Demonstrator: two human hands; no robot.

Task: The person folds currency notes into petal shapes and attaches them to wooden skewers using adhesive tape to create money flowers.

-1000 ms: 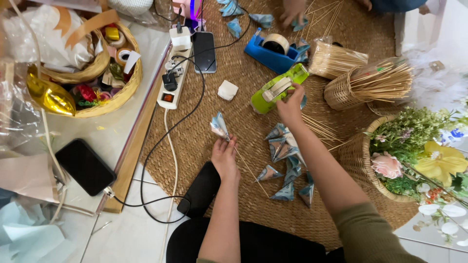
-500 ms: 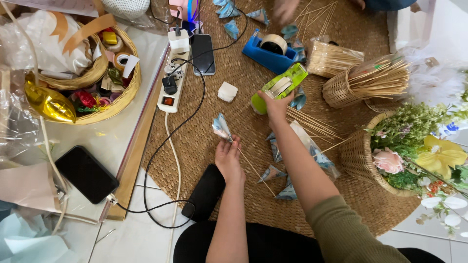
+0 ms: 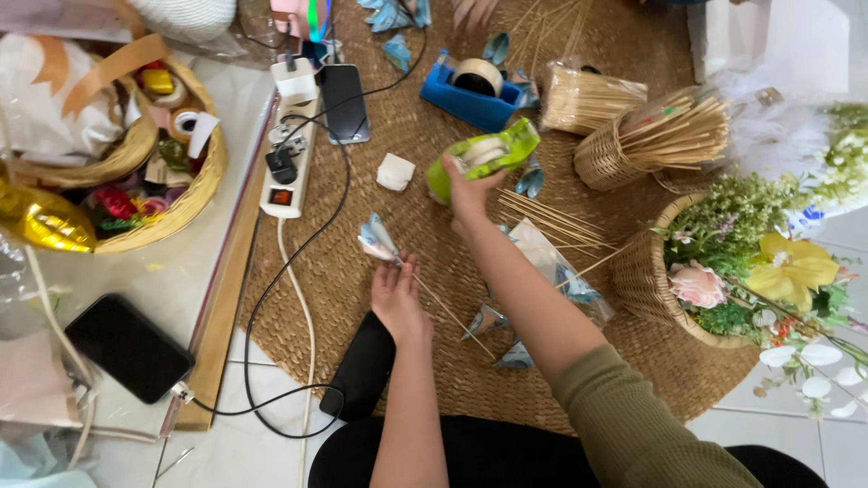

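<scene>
Right hand stretched further forward, fingers now gripping green tape dispenser; left hand fingers pinching folded-paper stick

I see a round woven mat covering white floor tiles; a low pale table borders its left edge.

Both hands forward: left flat, fingers pinched; right outstretched, gripping.

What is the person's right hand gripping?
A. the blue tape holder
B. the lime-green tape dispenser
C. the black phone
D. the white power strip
B: the right hand is closed around the lime-green tape dispenser, while the left hand holds a folded paper cone on a thin stick.
</scene>
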